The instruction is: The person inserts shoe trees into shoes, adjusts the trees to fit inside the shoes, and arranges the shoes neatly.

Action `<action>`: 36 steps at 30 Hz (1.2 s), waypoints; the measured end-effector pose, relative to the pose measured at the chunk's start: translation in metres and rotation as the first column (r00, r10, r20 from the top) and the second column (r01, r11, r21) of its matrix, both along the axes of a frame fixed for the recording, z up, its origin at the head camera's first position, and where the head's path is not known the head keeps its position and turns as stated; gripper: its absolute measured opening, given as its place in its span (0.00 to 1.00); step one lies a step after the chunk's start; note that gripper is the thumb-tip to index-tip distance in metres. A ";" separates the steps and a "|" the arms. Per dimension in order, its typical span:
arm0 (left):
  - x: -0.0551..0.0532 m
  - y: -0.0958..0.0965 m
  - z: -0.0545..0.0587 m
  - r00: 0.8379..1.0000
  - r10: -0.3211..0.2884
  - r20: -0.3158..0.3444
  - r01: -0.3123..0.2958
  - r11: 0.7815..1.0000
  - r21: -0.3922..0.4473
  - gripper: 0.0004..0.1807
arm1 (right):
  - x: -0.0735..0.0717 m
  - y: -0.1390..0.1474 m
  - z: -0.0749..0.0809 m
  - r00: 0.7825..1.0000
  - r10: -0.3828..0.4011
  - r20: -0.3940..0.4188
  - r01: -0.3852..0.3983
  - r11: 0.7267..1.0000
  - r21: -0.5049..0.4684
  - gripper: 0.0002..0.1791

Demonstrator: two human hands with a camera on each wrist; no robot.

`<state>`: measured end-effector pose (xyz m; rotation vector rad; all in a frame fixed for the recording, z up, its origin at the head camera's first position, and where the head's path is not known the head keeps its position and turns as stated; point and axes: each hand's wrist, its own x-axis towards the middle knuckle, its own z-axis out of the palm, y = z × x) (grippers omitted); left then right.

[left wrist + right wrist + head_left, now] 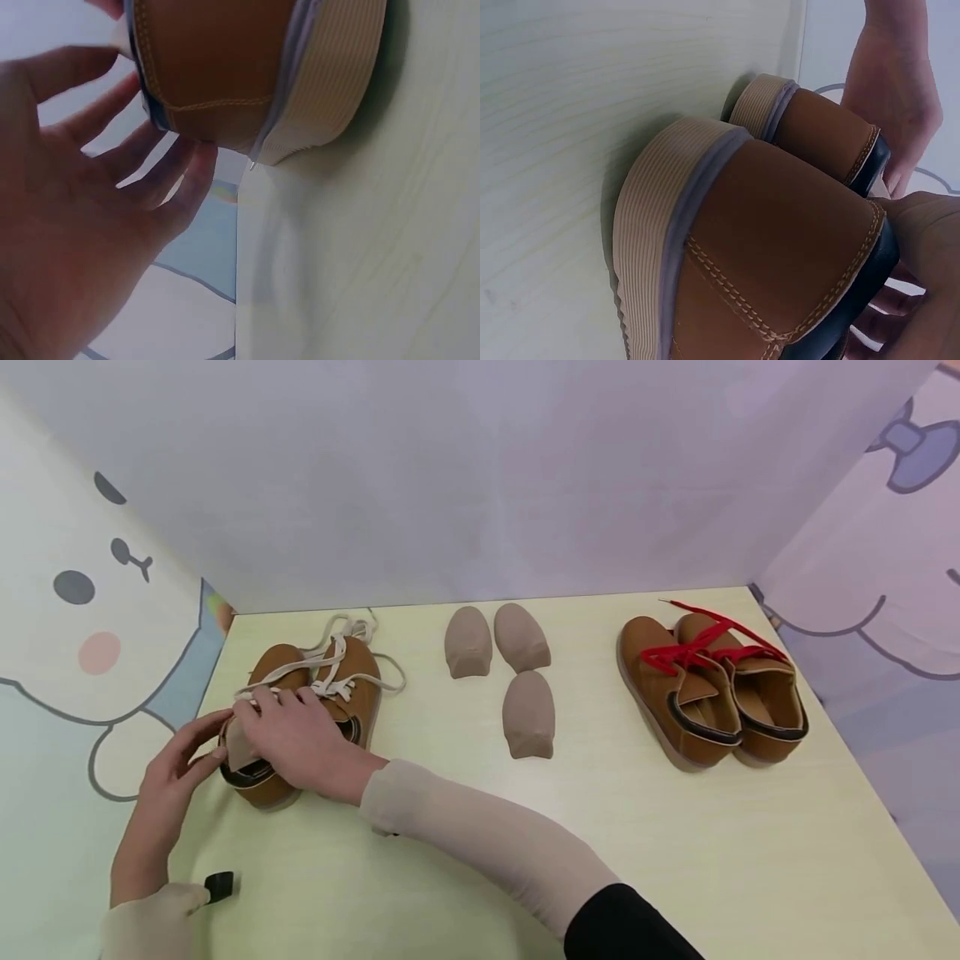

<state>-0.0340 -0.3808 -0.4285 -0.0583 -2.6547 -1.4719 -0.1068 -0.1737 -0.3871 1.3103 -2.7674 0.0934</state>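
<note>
On the left of the table, a brown shoe (266, 793) with white laces stands beside its mate (367, 693). A beige piece (238, 747), coloured like the loose toe-shaped inserts, shows in the near shoe's opening. My left hand (168, 777) holds the outer side of that shoe; its thumb comes close to the beige piece. From the right, my right hand (300, 739) reaches across the opening, its fingertips at the tongue and laces (281, 672). The right wrist view shows both heels (772, 232), with the right fingers partly hidden behind the nearer collar.
Three beige toe-shaped inserts (528, 714) lie mid-table. A second brown pair (697, 727) with red laces (708, 643) stands on the right. A black strap end (219, 887) hangs by the left sleeve. Patterned curtains (487, 485) surround the pale table (637, 843).
</note>
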 end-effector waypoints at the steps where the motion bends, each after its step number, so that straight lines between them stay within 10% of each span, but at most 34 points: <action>1: 0.002 0.000 0.000 1.000 -0.029 0.004 0.029 0.999 0.032 0.30 | 0.000 0.001 0.000 1.000 0.001 -0.006 -0.001 1.000 0.000 0.30; 9: 0.003 0.003 -0.003 0.996 -0.089 0.014 0.087 0.988 0.130 0.34 | -0.002 0.008 0.003 1.000 0.000 -0.015 0.000 1.000 0.013 0.33; 36: -0.002 0.008 -0.006 1.000 0.013 -0.012 -0.013 1.000 -0.028 0.37 | -0.011 -0.001 -0.004 0.985 -0.106 0.139 0.108 0.994 -0.013 0.32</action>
